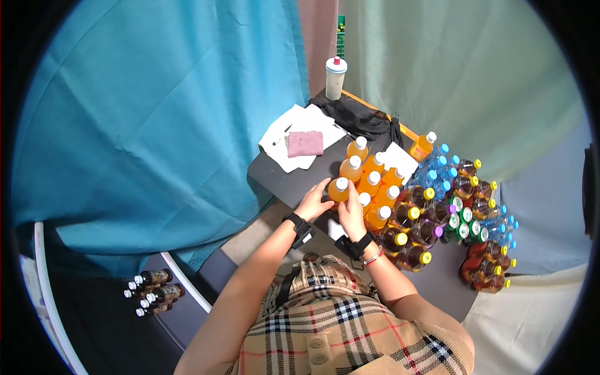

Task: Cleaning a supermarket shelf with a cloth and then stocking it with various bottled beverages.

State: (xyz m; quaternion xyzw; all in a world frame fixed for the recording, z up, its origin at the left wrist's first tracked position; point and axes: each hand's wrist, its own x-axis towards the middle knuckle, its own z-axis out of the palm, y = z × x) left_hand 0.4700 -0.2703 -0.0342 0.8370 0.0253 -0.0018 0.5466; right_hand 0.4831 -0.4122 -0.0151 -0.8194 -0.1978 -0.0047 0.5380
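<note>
My left hand (315, 202) and my right hand (352, 215) are on either side of an orange drink bottle (337, 193) with a white cap, the nearest in its row. Fingers and thumbs of both hands rest against its sides, and its lower part is hidden. The bottle stands upright at the table's near left edge. Two more bottles of paler orange drink (351, 169) line up behind it. To the right, close by my right hand, several deeper orange bottles (369, 183) with white caps stand in rows.
Dark drink bottles (404, 214) with yellow or purple caps, blue-capped clear bottles (432, 177) and green cans (463, 229) crowd the table's right. Papers (304, 164) under a pink cloth (305, 143), a black bag (358, 119) and a tumbler (334, 79) lie behind. Dark bottles (157, 291) stand lower left.
</note>
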